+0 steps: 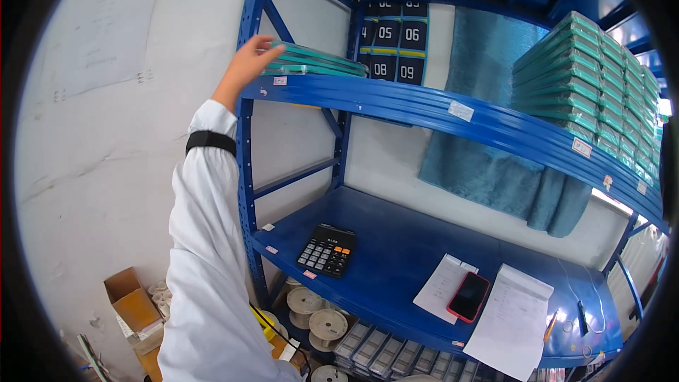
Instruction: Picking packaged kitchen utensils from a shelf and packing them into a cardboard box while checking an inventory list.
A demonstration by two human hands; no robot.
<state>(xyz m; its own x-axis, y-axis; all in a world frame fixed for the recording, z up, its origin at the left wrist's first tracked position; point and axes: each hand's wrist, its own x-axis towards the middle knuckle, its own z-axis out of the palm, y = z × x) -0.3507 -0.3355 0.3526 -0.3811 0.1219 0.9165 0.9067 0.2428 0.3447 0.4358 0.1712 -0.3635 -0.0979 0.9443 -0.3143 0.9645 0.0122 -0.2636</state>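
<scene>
My left hand (247,64) is raised to the upper blue shelf (438,114), its fingers resting on the near end of a short stack of flat teal boxes (315,62) lying at the shelf's left end. The arm wears a white sleeve with a black band (210,140) near the wrist. A tall pile of the same teal boxes (590,88) stands at the right of that shelf. My right hand is out of view.
On the lower blue shelf (396,240) lie a black calculator (327,249), a red-cased phone (468,296) on paper sheets (511,322), and a pen. A teal cloth (488,163) hangs behind. Wire spools (318,315) and a cardboard box (134,304) sit on the floor.
</scene>
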